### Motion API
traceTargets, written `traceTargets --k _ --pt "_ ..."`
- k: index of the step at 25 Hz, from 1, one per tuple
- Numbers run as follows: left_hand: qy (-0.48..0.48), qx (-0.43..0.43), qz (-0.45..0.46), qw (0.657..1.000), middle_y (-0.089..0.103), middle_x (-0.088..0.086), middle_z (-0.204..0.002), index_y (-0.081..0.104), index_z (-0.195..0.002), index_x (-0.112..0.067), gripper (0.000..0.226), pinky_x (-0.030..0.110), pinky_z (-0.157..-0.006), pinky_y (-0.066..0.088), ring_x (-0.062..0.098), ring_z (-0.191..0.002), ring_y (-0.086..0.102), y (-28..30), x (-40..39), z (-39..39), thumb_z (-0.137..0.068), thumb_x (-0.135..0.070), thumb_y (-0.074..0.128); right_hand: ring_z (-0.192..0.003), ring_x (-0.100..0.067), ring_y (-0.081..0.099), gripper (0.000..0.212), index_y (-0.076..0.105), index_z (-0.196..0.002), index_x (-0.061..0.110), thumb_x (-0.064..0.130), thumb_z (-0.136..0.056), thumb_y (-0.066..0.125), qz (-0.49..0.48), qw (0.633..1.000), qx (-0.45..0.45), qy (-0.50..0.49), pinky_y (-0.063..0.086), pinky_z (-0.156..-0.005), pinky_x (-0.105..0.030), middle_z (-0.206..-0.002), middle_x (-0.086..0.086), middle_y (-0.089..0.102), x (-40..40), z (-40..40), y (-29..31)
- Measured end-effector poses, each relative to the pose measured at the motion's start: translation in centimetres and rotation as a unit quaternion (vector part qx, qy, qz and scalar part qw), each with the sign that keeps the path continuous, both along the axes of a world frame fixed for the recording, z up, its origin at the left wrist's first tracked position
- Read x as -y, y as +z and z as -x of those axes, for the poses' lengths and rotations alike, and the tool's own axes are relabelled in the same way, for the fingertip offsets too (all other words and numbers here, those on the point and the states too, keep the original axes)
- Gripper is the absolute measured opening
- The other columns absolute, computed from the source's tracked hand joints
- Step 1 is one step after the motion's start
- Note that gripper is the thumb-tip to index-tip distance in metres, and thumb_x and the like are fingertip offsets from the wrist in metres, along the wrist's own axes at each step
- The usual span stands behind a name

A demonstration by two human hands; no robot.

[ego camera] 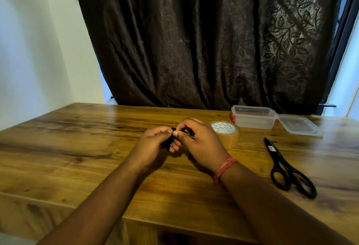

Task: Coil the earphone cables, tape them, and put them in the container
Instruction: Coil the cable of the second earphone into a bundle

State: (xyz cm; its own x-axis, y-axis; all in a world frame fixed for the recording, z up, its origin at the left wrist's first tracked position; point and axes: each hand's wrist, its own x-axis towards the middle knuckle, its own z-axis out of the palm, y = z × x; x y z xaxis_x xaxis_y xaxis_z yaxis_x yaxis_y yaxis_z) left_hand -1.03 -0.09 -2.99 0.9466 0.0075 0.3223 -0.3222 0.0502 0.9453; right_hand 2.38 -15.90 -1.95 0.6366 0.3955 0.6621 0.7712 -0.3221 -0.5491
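A black earphone cable is bunched small between both hands over the middle of the wooden table. My left hand grips it from the left with curled fingers. From the right, my right hand pinches it with thumb and fingers; most of the cable is hidden inside the hands. A roll of brown tape lies flat just behind my right hand. The clear plastic container stands open at the back right, its lid beside it.
Black-handled scissors lie closed on the table to the right of my right forearm. A dark curtain hangs behind the table's far edge. The table's front edge runs under my forearms.
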Motion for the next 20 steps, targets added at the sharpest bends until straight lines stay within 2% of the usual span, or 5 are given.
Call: traceTargets --k 3,6,11,15,20 --pt "-0.058 -0.013 0.014 0.998 0.063 0.013 -0.069 0.067 -0.087 0.002 0.028 0.024 -0.054 0.045 0.018 -0.06 0.057 0.24 -0.22 0.33 -0.095 -0.011 0.043 -0.085 -0.004 0.057 0.004 0.065 -0.086 0.021 0.02 -0.09 0.066 -0.031 0.999 0.012 -0.004 0.048 -0.073 -0.022 -0.089 0.012 0.058 0.14 -0.21 0.15" --pt "-0.104 -0.051 0.05 0.992 0.06 0.008 -0.069 0.071 -0.083 -0.004 0.02 0.02 -0.052 0.041 0.012 -0.059 0.053 0.49 -0.42 0.6 -0.087 -0.015 0.055 -0.088 -0.004 0.057 0.003 0.065 -0.088 0.02 0.018 -0.09 0.066 -0.054 0.999 0.005 -0.003 0.046 -0.075 -0.018 -0.089 0.013 0.059 0.18 -0.35 0.28" --pt "-0.14 -0.071 0.106 0.982 0.058 0.006 -0.07 0.069 -0.075 -0.012 0.021 0.017 -0.056 0.045 0.012 -0.063 0.051 0.44 -0.72 0.51 -0.09 -0.013 0.055 -0.089 -0.006 0.059 0.006 0.065 -0.088 0.023 0.022 -0.093 0.062 -0.046 0.999 -0.012 0.003 0.051 -0.079 -0.03 -0.09 0.012 0.062 -0.01 -0.82 0.1" --pt "-0.124 -0.077 0.099 0.984 0.062 0.009 -0.073 0.068 -0.076 -0.011 0.028 0.02 -0.06 0.046 0.014 -0.064 0.053 0.4 -0.5 0.55 -0.094 -0.011 0.047 -0.086 -0.011 0.063 0.009 0.066 -0.092 0.026 0.025 -0.096 0.058 -0.044 0.996 -0.081 0.017 0.054 -0.079 -0.042 -0.089 0.009 0.067 0.15 -0.69 -0.21" --pt "-0.1 -0.083 0.061 0.99 0.065 0.01 -0.074 0.067 -0.086 -0.004 0.026 0.019 -0.058 0.048 0.012 -0.064 0.056 0.52 -0.28 0.75 -0.098 -0.006 0.044 -0.097 -0.007 0.065 0.014 0.066 -0.106 0.028 0.026 -0.097 0.057 -0.041 0.99 -0.103 0.09 0.054 -0.086 -0.033 -0.099 0.009 0.07 0.44 -0.42 -0.07"
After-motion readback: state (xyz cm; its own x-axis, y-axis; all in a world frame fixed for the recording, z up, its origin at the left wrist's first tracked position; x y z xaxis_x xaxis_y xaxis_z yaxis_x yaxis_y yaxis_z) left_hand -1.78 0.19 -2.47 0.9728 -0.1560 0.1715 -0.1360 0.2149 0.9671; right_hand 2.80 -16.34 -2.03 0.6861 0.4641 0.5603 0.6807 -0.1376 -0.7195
